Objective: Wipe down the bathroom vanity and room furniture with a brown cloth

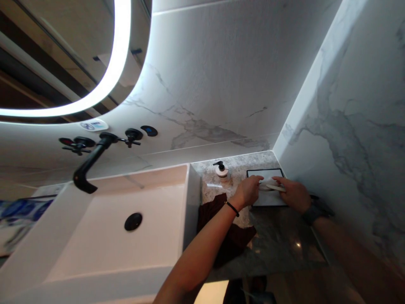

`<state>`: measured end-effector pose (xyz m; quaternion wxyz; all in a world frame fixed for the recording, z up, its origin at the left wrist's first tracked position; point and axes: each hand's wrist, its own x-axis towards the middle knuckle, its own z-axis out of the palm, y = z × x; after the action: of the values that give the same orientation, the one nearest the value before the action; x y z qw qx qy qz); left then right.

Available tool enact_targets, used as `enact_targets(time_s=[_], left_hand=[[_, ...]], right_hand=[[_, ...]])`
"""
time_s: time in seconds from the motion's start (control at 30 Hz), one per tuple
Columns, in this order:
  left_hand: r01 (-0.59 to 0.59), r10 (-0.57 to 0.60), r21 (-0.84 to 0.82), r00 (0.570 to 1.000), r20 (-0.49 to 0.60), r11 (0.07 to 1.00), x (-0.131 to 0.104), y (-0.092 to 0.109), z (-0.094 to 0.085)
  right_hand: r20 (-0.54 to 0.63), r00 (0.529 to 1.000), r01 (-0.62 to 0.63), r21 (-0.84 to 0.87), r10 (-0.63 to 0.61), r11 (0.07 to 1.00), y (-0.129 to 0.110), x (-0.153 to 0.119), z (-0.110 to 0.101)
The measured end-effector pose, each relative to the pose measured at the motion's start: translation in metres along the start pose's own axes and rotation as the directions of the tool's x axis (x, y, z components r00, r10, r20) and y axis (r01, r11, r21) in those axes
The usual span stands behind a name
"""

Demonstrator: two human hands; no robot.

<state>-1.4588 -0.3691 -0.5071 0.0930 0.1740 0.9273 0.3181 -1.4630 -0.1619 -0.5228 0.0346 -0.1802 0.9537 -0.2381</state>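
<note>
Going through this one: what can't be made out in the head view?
All in the head view:
- White item: small, partly covered by the left hand and right hand; its kind is unclear.
- Tray: partly hidden by hands and item.
- Cloth: partly behind the left arm.
- Sticker: print too small.
- Mirror: cut off by top and left edges.

We've got smooth, glossy white ceramic, by its look, on the washbasin (155,215), satin black metal on the spout (91,159), and polished, mottled stone along the countertop (238,164) (bright glints there, we notice). Now matt, rumpled cloth (210,212); smooth, marble-patterned wall (221,63) with soft sheen; the pale strip (276,187) looks smooth.
</note>
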Motion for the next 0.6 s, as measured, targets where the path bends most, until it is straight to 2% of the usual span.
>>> enact_targets(time_s=[0.2,0.27,0.33,0.4,0.47,0.53,0.57,0.6], left_hand=[[-0.033,0.032,0.018,0.998,0.056,0.999,0.004,0.001,-0.003],[-0.014,0.014,-0.028,1.0,0.008,1.0,0.001,0.002,-0.009],[0.039,-0.048,-0.081,0.993,-0.11,0.996,-0.013,-0.001,-0.016],[0.16,-0.175,-0.079,0.952,-0.251,0.984,-0.042,-0.012,-0.018],[0.365,-0.338,0.012,0.872,-0.354,0.931,-0.084,-0.027,-0.007],[0.565,-0.48,0.14,0.787,-0.388,0.813,-0.129,-0.041,0.019],[0.614,-0.522,0.199,0.769,-0.37,0.764,-0.149,-0.045,0.036],[0.617,-0.534,0.251,0.78,-0.327,0.746,-0.168,-0.046,0.055]], right_hand=[[-0.01,1.0,0.002,0.033,-0.002,0.999,-0.005,0.009,0.003],[-0.045,0.999,-0.008,0.061,0.01,0.998,-0.003,0.006,-0.002],[-0.114,0.991,-0.056,0.116,0.069,0.992,0.0,-0.002,-0.009],[-0.197,0.962,-0.149,0.191,0.187,0.97,0.003,-0.017,-0.014],[-0.255,0.899,-0.287,0.269,0.356,0.919,0.002,-0.04,-0.013],[-0.251,0.835,-0.408,0.316,0.49,0.857,0.0,-0.067,-0.006],[-0.226,0.81,-0.455,0.341,0.542,0.823,-0.003,-0.08,-0.001],[-0.189,0.794,-0.489,0.367,0.578,0.792,-0.005,-0.091,0.006]])
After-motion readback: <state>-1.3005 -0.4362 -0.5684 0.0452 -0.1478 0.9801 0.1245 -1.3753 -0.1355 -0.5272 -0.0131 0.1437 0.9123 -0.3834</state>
